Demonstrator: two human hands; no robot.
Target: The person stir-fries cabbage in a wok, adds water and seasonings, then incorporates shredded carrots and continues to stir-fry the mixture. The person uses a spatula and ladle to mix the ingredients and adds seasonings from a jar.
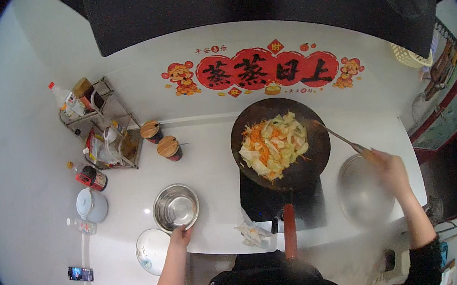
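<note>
My left hand (pixel 181 235) grips the near rim of a stainless steel bowl (pixel 176 207), which looks empty. A white plate (pixel 149 250) lies just left of my left wrist. In my right hand (pixel 390 169) is the handle of a metal spatula (pixel 342 138), with its head at the right inner side of a dark wok (pixel 247 120). Cabbage pieces (pixel 292 130) and shredded carrot (pixel 259 136) are heaped in the wok. The wok sits on a black induction cooktop (pixel 258 207), its reddish handle (pixel 289 227) pointing towards me.
A round lid or dish (pixel 363 198), hazy with steam, lies below my right hand. Crumpled tissue (pixel 252 232) sits by the cooktop. At left are two wooden-lidded jars (pixel 168 147), a metal condiment rack (pixel 112 97), a sauce bottle (pixel 90 178), a lidded pot (pixel 95 207) and a phone (pixel 80 273).
</note>
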